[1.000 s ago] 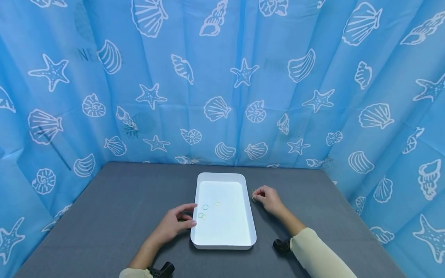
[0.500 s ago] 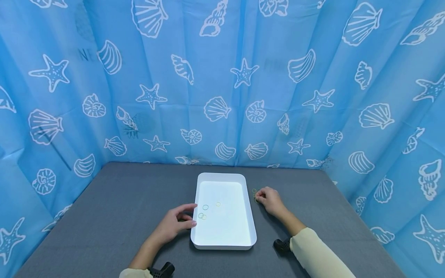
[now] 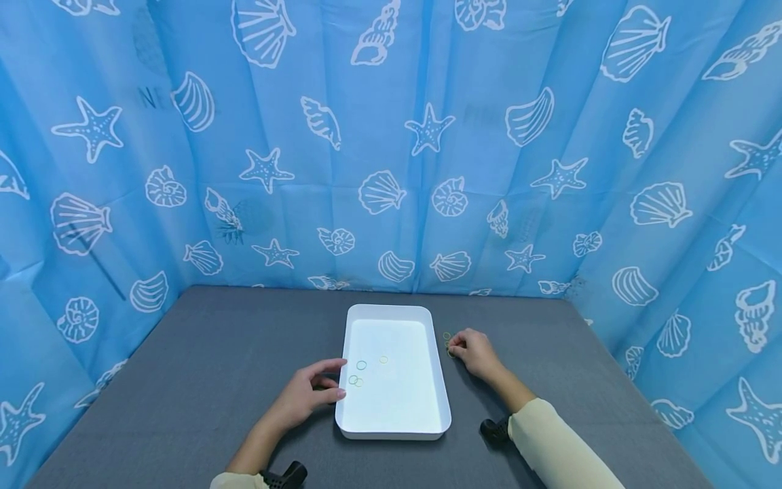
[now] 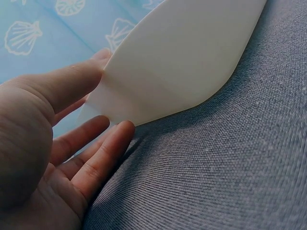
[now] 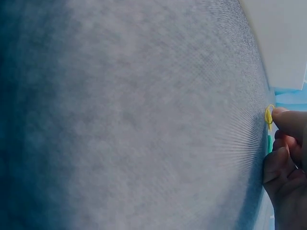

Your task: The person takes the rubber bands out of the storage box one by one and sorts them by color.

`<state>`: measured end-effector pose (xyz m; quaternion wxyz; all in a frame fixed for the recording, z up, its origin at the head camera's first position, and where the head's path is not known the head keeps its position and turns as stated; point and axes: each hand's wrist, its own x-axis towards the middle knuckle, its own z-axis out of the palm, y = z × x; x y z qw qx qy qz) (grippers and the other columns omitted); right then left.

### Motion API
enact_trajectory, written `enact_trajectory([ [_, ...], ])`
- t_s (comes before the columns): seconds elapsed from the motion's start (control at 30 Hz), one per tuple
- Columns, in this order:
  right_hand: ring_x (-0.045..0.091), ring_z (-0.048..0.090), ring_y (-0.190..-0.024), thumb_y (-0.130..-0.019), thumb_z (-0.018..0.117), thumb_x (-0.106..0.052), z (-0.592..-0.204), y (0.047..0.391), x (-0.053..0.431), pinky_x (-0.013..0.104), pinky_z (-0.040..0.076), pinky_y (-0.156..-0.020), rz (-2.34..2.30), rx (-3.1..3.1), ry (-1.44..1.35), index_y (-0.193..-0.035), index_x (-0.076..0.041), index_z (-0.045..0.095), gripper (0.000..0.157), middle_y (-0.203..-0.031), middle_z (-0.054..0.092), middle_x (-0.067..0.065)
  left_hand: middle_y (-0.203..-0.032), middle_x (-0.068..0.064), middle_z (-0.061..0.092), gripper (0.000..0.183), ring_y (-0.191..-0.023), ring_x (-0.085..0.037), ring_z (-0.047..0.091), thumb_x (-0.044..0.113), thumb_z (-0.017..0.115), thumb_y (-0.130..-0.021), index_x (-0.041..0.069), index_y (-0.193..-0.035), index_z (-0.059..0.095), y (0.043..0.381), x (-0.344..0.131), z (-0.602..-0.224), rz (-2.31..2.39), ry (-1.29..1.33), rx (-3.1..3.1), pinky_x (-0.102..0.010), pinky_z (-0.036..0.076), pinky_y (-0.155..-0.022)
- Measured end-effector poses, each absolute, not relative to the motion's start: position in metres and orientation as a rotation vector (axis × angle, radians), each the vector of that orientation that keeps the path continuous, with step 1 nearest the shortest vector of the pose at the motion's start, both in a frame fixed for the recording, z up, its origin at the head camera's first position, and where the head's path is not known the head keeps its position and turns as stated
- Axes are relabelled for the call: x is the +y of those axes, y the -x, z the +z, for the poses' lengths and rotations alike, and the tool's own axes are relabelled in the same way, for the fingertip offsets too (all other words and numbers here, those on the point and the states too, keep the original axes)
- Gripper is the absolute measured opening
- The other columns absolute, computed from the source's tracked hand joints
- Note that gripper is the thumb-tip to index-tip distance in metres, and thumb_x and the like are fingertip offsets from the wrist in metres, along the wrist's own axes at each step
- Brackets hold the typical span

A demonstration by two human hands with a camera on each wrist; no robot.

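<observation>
A shallow white tray [image 3: 394,407] lies on the grey cloth, with several thin rubber bands inside, among them a teal one [image 3: 361,365] and a pale yellow one [image 3: 383,360]. My left hand [image 3: 308,390] rests against the tray's left side, thumb at the rim and loosely bent fingers along the outer wall [image 4: 168,72]. Just beyond the tray's right side, my right hand [image 3: 476,353] pinches at a yellow rubber band [image 5: 268,118], which shows at the thumb tip. A green band [image 5: 269,143] lies close below it; the other fingers are curled in, and the index fingertip is hidden in the right wrist view.
More rubber bands [image 3: 447,335] lie on the cloth beside the tray, near the right fingertips. The grey tabletop [image 3: 244,326] runs back to a blue shell-patterned curtain [image 3: 391,149]. A black wrist camera [image 3: 496,431] sits under the right sleeve.
The right hand has shifted slightly to the right over the bands, uncovering one at the far end of the group. My left hand and the tray have stayed in place.
</observation>
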<state>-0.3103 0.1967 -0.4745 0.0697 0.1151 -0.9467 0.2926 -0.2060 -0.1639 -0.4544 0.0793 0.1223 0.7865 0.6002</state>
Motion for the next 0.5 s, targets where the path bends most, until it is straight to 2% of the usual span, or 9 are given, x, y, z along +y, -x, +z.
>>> enact_trajectory([
  [0.3, 0.016, 0.056, -0.075, -0.086, 0.072, -0.005, -0.473, 0.310, 0.198, 0.038, 0.047, -0.070, 0.902, -2.843, -0.343, -0.082, -0.005, 0.071, 0.004, -0.080, 0.060, 0.000, -0.130, -0.023, 0.054, 0.052, -0.093, -0.025, 0.059, 0.009, 0.073, -0.087, 0.000, -0.135, 0.054, 0.207, -0.164, -0.457, 1.806, -0.371, 2.350, -0.031, 0.048, -0.074],
  [0.5, 0.016, 0.056, -0.076, -0.086, 0.072, -0.005, -0.474, 0.310, 0.199, 0.038, 0.047, -0.070, 0.915, -2.840, -0.335, -0.082, -0.004, 0.071, 0.005, -0.081, 0.061, 0.001, -0.130, -0.018, 0.055, 0.055, -0.093, -0.023, 0.059, 0.014, 0.075, -0.086, 0.006, -0.136, 0.055, 0.221, -0.167, -0.482, 1.792, -0.365, 2.376, -0.031, 0.048, -0.073],
])
